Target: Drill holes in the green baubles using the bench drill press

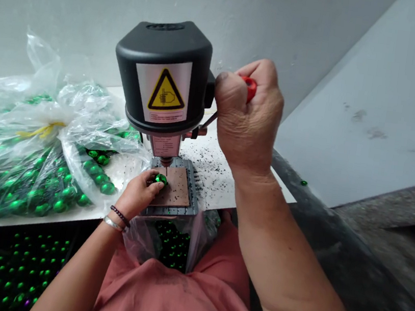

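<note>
A small drill press (pixel 160 74) with a black motor cover and a yellow warning sticker stands before me. My left hand (pixel 140 191) pinches a shiny green ball (pixel 161 179) on the brown board (pixel 177 192) of the press's base. The thin drill bit (pixel 166 171) points down right at the ball; I cannot tell whether it touches. Raised at the right of the motor cover, my right hand (pixel 253 115) is wrapped round the red-knobbed feed lever (pixel 251 88). Most of the knob is hidden by the fingers.
Clear plastic bags (pixel 31 172) full of green balls cover the table's left side. Dark shavings (pixel 212 177) lie scattered right of the base. Below the table's edge, a bin of green balls (pixel 21 273) and an open bag (pixel 171 245) hold more. A wall (pixel 268 20) rises behind.
</note>
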`<state>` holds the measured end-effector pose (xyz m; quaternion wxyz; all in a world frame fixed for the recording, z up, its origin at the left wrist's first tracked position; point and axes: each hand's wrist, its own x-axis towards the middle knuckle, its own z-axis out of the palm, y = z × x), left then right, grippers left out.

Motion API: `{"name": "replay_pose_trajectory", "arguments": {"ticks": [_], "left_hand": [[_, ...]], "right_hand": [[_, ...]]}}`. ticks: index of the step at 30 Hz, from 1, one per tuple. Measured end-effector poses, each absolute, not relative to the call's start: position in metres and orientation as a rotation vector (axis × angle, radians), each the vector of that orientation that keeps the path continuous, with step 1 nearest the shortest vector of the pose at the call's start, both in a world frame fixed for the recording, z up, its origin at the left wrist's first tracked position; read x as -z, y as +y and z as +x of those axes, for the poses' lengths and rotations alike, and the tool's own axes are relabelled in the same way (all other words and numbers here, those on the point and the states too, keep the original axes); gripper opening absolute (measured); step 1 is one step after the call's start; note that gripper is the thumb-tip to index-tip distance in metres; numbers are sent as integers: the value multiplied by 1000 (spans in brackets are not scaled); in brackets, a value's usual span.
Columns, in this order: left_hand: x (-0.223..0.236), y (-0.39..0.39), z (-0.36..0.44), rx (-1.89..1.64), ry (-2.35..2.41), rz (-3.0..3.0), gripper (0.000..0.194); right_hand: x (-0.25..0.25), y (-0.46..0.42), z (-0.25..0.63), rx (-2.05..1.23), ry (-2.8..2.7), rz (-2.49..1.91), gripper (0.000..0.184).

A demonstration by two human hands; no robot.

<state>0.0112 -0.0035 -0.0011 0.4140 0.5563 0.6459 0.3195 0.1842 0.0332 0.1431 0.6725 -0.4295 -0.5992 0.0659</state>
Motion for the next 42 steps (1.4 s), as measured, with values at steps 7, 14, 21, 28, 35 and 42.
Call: {"name": "replay_pose_trajectory", "arguments": {"ticks": [7, 14, 21, 28, 35, 42], "left_hand": [[0, 0, 17, -813, 1643, 1497, 36], [-2, 4, 24, -778, 1703, 1726, 36], [-1, 6, 25, -757, 1671, 1754, 32], [3, 4, 24, -807, 1661, 1740, 29], [6, 3, 23, -887, 1632, 1686, 26], [7, 1, 23, -842, 1632, 1772, 28]], "right_hand": [[-143, 34, 186, -146, -1346, -995, 24], [-143, 35, 187, -167, -1361, -976, 28], [-134, 21, 188, -99, -1398, -973, 21], [-97, -8, 195, 236, -1482, -1030, 10], [-76, -12, 193, 289, -1475, -1026, 7], [-62, -12, 189, 294, -1429, -973, 10]]}}
